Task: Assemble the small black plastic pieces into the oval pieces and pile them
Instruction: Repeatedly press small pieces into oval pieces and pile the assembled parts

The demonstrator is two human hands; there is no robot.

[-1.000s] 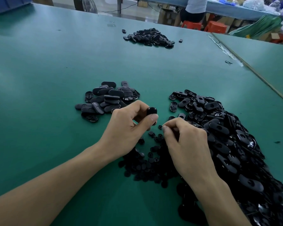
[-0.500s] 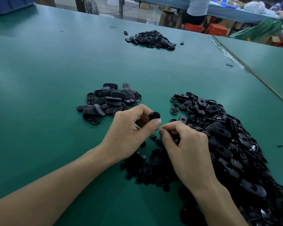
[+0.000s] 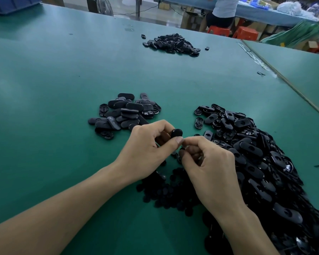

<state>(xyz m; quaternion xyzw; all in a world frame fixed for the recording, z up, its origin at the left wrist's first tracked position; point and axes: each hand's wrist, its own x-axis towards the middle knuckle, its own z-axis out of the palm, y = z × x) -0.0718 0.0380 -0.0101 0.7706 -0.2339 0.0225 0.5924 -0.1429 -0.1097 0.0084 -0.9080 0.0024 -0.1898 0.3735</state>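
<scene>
left hand (image 3: 147, 153) pinches an oval piece (image 3: 176, 133) as right hand (image 3: 208, 162), fingers curled shut, contents hidden, meets it; next, pressing the insert home

Head-worn view, forward and down, close over green table (image 3: 44, 89).

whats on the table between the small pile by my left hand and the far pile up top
Nothing. In the head view, only bare green table lies between the near-left pile and the far pile.
</scene>
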